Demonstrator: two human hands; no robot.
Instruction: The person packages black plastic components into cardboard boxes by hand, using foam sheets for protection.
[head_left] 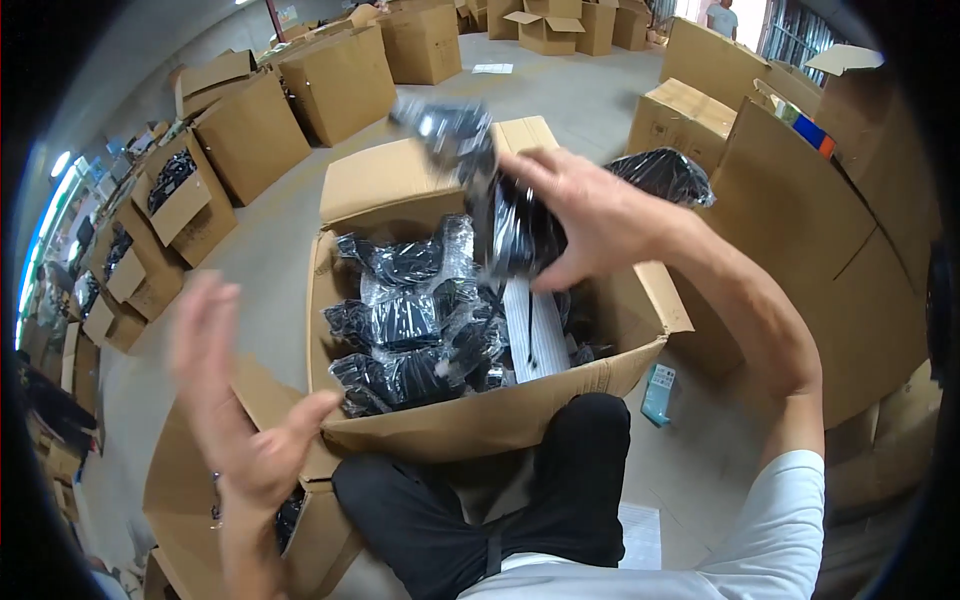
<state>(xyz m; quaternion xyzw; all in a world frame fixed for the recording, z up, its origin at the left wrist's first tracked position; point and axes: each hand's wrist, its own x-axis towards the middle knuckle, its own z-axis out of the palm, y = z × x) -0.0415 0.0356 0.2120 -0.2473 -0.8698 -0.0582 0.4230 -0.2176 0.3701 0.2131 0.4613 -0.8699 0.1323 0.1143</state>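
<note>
My right hand (600, 205) grips a black item in clear plastic wrap (520, 235), its exact kind unclear, and holds it above an open cardboard box (470, 425). The far end of the wrapped item is blurred by motion. Inside the box lie several similar plastic-wrapped black items (405, 322), lined up on the left side. A white ribbed foam strip (535, 330) stands among them at the right. To the left of the box, my left hand (240, 400) is raised with fingers stretched and thumb apart, slightly blurred, holding nothing.
Large cardboard boxes (250, 135) line the left and back. At the right stands a tall carton (770, 270), with another black plastic-wrapped bundle (665, 175) near it. A teal packet (658, 395) lies on the floor. By my left forearm is another open box (180, 490). A person (722, 18) stands far back.
</note>
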